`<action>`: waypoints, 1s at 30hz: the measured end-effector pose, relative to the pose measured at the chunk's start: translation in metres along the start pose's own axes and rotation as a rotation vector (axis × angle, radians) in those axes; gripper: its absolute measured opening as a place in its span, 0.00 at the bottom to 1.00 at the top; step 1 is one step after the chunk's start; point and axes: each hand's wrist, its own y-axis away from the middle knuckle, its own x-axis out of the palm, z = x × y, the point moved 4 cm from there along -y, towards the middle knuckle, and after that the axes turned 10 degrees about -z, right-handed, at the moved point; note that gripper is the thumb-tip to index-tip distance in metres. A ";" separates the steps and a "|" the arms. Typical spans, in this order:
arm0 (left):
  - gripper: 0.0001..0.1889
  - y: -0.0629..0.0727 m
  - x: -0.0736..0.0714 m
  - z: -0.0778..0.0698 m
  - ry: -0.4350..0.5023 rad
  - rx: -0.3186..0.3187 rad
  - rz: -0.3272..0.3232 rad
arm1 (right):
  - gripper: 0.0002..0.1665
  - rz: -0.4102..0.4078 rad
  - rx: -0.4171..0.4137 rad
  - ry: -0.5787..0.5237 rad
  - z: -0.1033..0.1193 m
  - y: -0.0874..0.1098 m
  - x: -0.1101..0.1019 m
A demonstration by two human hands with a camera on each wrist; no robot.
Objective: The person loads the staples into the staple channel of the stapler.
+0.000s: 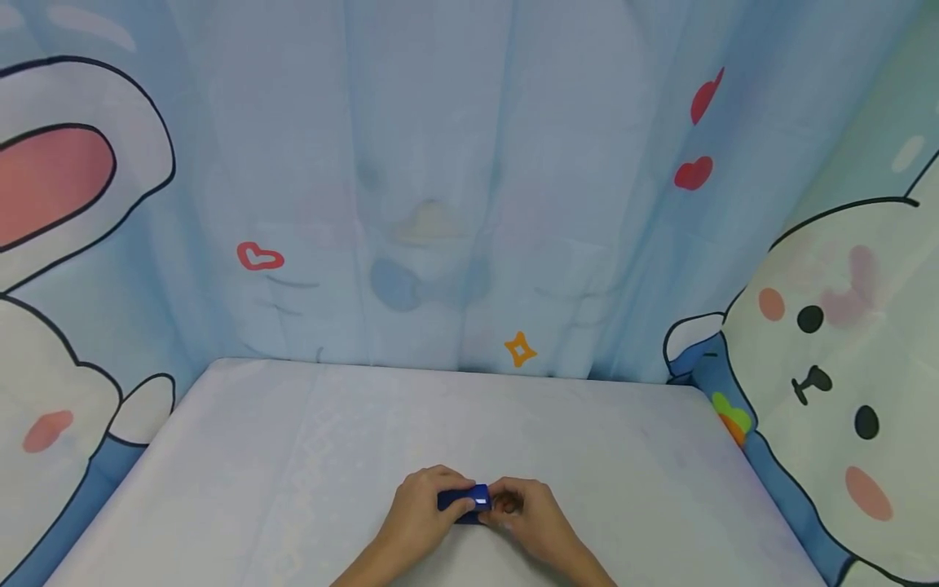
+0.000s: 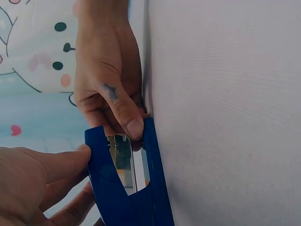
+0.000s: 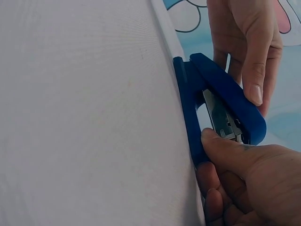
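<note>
A blue stapler (image 1: 480,494) is held between both hands over the white table. My left hand (image 1: 421,507) grips its upper arm, with the thumb on one side and the fingers on the other. At the front end, my right hand (image 1: 534,518) pinches the base, its thumb (image 3: 216,141) lying inside the mouth. The stapler's two arms stand apart in the right wrist view, showing the metal magazine (image 3: 221,115) between them. From the left wrist, the stapler (image 2: 110,176) appears with its mouth towards the right hand (image 2: 110,80). Whether staples are inside cannot be seen.
The white tabletop (image 1: 293,456) spreads around the hands. Behind it hangs a light blue curtain (image 1: 440,163) with hearts and cartoon animals. A printed white bear (image 1: 829,342) is at the right side, and a printed white figure (image 1: 44,367) at the left.
</note>
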 end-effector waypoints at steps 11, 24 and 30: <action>0.11 -0.002 0.001 -0.001 0.010 0.002 0.013 | 0.10 0.006 0.003 -0.019 -0.003 -0.001 -0.002; 0.11 -0.004 0.000 -0.002 -0.024 0.001 0.032 | 0.11 -0.006 0.016 -0.037 -0.005 -0.002 0.000; 0.12 -0.004 0.002 -0.001 -0.060 0.012 0.042 | 0.12 -0.010 0.009 -0.037 -0.005 -0.002 -0.001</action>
